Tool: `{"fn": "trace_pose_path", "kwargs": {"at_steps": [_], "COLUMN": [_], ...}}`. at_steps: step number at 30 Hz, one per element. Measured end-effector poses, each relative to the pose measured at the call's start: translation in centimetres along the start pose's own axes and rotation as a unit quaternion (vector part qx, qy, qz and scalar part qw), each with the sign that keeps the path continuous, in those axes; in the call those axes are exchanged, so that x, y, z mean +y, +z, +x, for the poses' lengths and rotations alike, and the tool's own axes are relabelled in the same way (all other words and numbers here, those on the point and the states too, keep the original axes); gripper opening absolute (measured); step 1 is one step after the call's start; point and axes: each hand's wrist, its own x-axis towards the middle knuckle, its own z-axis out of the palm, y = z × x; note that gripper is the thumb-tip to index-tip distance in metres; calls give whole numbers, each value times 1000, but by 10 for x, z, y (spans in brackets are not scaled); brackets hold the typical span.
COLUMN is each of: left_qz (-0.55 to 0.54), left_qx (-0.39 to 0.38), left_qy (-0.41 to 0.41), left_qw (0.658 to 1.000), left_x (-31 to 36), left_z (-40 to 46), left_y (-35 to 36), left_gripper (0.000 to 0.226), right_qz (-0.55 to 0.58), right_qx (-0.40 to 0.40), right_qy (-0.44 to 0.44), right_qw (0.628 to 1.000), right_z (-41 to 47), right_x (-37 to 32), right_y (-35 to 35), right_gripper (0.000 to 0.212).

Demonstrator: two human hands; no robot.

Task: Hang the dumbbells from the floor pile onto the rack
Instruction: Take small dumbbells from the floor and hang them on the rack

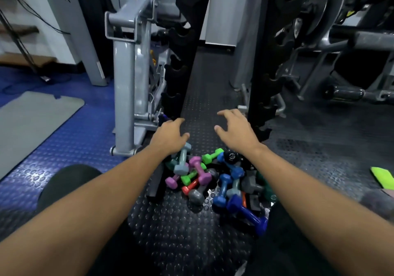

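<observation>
- Two bare hands are hovering above a pile of dumbbells on the studded black floor; left hand and right hand are both spread with loosely curved fingers, holding nothing.
- Dumbbells are lying flat, pointing every which way: a grey-blue one is running toward the rack, a purple one likewise, a dark blue one diagonally.
- Roughly a dozen are sitting just below the wrists, between the rack's two black notched uprights.
</observation>
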Motion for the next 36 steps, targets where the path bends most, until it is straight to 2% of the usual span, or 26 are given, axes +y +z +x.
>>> {"fn": "trace_pose_path", "kwargs": {"at_steps": [8, 14, 17, 19, 23, 26, 30, 36], "left_qz": [-7, 11, 20, 13, 8, 15, 38, 45], "left_qx": [-102, -236, -276, -285, -279, -297, -286, -270], "left_qy": [-29, -44, -18, -2, -12, -43, -59, -89], "left_qw": [994, 971, 961, 959, 960, 954, 956, 958], "left_x": [-32, -51, -62, -63, -64, -66, -83, -90], "left_z": [16, 50, 71, 85, 115, 134, 149, 165], "left_y": [82, 166, 204, 222, 258, 280, 314, 318], "left_gripper": [61, 83, 55, 43, 55, 56, 64, 34], "right_qz": [9, -11, 2, 8, 31, 49, 84, 106], "right_qx": [-90, -215, -249, -266, -287, -279, -275, -264], "right_qy": [75, 121, 155, 167, 197, 226, 267, 294], "right_qw": [993, 969, 956, 949, 937, 932, 920, 913], "right_z": [-3, 7, 10, 12, 16, 20, 25, 24], "right_x": [44, 104, 132, 143, 158, 164, 166, 159], "right_y": [82, 166, 207, 234, 276, 300, 328, 358], "right_gripper": [51, 66, 67, 71, 84, 84, 81, 80]}}
